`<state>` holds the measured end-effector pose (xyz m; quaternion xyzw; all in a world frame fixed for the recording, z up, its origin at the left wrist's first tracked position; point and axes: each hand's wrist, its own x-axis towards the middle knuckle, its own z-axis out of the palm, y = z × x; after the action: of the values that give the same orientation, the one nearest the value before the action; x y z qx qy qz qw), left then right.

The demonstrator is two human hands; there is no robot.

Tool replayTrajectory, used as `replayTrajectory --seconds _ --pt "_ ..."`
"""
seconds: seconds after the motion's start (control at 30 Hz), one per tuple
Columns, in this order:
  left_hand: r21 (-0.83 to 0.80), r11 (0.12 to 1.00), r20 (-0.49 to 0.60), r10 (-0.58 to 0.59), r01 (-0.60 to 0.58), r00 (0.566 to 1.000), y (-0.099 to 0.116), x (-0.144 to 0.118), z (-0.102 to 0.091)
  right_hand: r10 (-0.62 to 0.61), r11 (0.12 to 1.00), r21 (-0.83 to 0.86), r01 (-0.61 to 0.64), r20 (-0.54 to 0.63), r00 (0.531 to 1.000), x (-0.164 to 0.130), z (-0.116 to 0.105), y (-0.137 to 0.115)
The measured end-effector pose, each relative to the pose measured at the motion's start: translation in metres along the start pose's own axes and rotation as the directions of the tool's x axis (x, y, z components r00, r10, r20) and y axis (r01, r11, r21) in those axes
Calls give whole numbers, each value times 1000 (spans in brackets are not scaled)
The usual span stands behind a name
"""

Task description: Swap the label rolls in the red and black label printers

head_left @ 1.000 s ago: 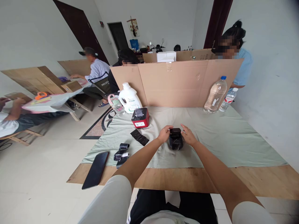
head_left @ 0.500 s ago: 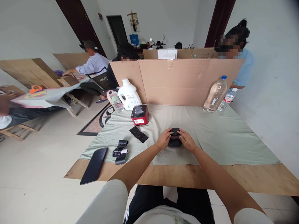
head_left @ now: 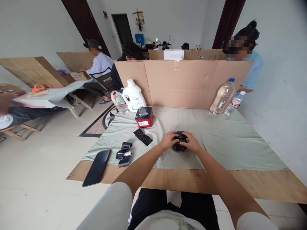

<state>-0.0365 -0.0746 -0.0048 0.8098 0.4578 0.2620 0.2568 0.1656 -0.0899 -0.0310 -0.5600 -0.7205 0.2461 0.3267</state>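
Observation:
A small black box-shaped device (head_left: 180, 136) wrapped in shiny black film sits on the pale green cloth (head_left: 223, 137) in the middle of the table. My left hand (head_left: 168, 141) grips its left side and my right hand (head_left: 192, 143) covers its right side and top, so most of it is hidden. To the left lie a flat piece of black film (head_left: 143, 137) and a red-and-black device (head_left: 144, 117).
A dark phone (head_left: 97, 163) and rolled black pieces (head_left: 124, 154) lie near the table's left front corner. A white jug (head_left: 133, 96), a pink-lidded jar (head_left: 119, 103) and two water bottles (head_left: 223, 97) stand by the cardboard screen (head_left: 187, 83). Other people sit behind it and at left.
Both hands have closed in from the sides of the black device onto it, covering more of its top. The view has shifted slightly.

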Motion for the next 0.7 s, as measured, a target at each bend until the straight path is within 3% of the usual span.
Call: replayTrajectory --seconds 0.17,0.33,0.53,0.7 --pt "130 991 89 27 -38 996 5 1 -4 -73 972 -210 103 147 986 -1 -5 -3" --pt "228 971 178 31 -71 984 11 0 -9 -151 942 -253 221 269 951 -1 -9 0" --pt "256 963 206 31 -85 978 10 -3 -7 -174 935 -256 245 269 947 -6 -3 10" --pt "329 940 188 31 -93 982 15 -5 0 -117 920 -338 197 242 963 -11 5 0"
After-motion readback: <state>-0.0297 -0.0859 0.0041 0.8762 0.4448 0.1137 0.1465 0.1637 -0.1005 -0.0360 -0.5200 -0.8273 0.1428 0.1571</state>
